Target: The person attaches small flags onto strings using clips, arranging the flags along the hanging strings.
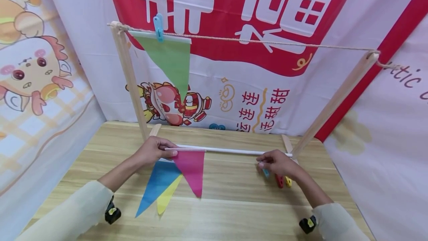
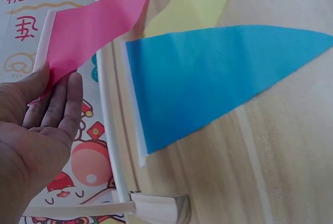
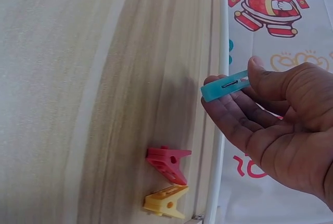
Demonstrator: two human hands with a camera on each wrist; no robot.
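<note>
Pink pennant (image 1: 193,170) hangs above the worktop (image 1: 240,215), pinched at one end of its white edge (image 2: 45,39) by the left hand (image 1: 156,151); the right hand (image 1: 278,163) pinches a blue clip (image 3: 223,87). That one-ended hold could let the pennant twist, I'd say, and a slack pinch could drop the clip.

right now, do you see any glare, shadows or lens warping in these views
Head view: brightly lit, with a pale sheen on the near part of the table; left wrist view: the white rod bows, probably lens distortion, since it looks straight in the head view; right wrist view: dimmer, with a soft shadow beside the right hand and its blue clip.
</note>
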